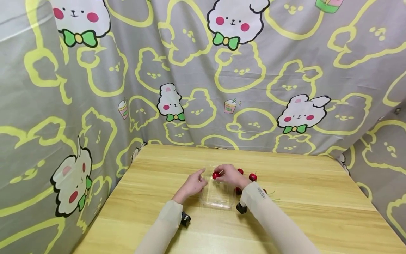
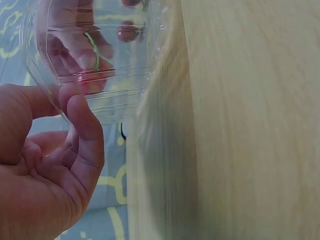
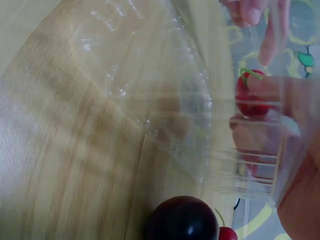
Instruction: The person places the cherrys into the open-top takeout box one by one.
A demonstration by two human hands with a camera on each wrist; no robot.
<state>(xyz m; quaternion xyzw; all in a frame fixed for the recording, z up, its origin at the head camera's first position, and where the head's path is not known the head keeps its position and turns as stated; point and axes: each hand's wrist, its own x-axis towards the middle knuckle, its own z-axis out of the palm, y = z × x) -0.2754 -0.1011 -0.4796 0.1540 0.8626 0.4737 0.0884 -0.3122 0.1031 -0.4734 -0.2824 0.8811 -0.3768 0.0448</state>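
Observation:
A clear plastic box [image 1: 218,203] stands on the table in the middle of the head view. Its left rim is pinched between the thumb and finger of my left hand [image 1: 191,184], which the left wrist view shows close up. My right hand [image 1: 231,175] reaches in from the right, holding a red cherry [image 1: 216,175] between thumb and fingertips over the far part of the box. A green stem [image 3: 250,74] curls from that cherry in the right wrist view. Beside the box on the right lie several loose cherries [image 1: 252,177], one partly covered by my right sleeve.
The wooden table [image 1: 152,183] stretches out on both sides of the box. Thin green stems [image 1: 271,193] show right of the right forearm. A patterned grey curtain [image 1: 196,77] hangs behind and at the sides. Close to the right wrist camera sits a dark cherry [image 3: 182,220].

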